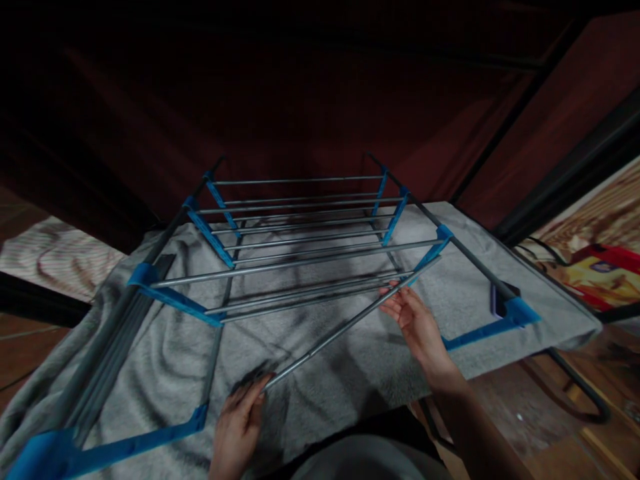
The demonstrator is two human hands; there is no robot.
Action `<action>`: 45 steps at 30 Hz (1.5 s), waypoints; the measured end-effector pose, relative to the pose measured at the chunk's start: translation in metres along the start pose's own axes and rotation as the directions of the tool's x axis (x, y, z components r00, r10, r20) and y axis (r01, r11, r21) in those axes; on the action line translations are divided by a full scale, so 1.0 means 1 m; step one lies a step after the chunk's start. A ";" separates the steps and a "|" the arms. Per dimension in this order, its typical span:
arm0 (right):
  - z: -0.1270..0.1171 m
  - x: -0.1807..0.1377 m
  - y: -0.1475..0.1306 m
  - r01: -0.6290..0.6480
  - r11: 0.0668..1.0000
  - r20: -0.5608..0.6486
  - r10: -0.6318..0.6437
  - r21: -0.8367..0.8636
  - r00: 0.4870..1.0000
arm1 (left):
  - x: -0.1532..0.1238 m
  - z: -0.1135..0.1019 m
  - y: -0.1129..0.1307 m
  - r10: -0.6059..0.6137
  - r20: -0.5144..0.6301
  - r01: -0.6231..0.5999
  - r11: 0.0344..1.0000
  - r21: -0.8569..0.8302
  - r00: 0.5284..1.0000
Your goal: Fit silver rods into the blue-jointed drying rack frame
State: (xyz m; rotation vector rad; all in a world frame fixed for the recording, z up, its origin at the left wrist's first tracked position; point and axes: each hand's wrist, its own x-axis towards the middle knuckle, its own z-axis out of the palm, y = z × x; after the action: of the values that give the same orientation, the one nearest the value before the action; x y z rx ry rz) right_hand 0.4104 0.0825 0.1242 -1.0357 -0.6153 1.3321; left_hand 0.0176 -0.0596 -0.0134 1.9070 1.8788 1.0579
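Observation:
A metal rod (345,328) slants across the front of a rack frame with grey tubes and blue plastic brackets (175,303). Its near end is pinched in my left hand (239,421), low over the grey cloth. My right hand (419,327) holds the same rod toward its far end, thumb and fingers closed around it. That far end lies by the blue bracket on the right (431,257); whether it touches is unclear. Several other rods (305,259) span the frame between paired brackets. Some loose-looking grey rods (123,340) lie along the left side tube.
A grey fleecy blanket (310,373) covers the surface under the frame. A phone (497,301) lies by the right side tube. A red and yellow package (607,273) is at the far right. Dark red panels (300,100) rise behind.

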 end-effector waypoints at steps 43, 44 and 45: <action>-0.099 0.048 0.056 -0.190 0.981 -0.301 0.195 0.045 0.934 | 0.054 -0.005 0.050 -0.779 0.015 0.312 0.232 -0.921 0.626; -0.099 0.048 0.056 -0.191 0.980 -0.293 0.197 0.050 0.936 | 0.054 -0.005 0.048 -0.792 0.029 0.299 0.196 -0.934 0.609; -0.098 0.048 0.056 -0.191 0.980 -0.289 0.198 0.052 0.937 | 0.055 -0.006 0.048 -0.806 0.040 0.288 0.164 -0.944 0.590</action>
State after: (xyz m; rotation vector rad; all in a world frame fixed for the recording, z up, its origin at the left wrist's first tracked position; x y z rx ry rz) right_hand 0.4763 0.0995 0.0218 -1.2721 -0.2785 1.3183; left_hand 0.0441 -0.0153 0.0382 0.1750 1.3994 1.7935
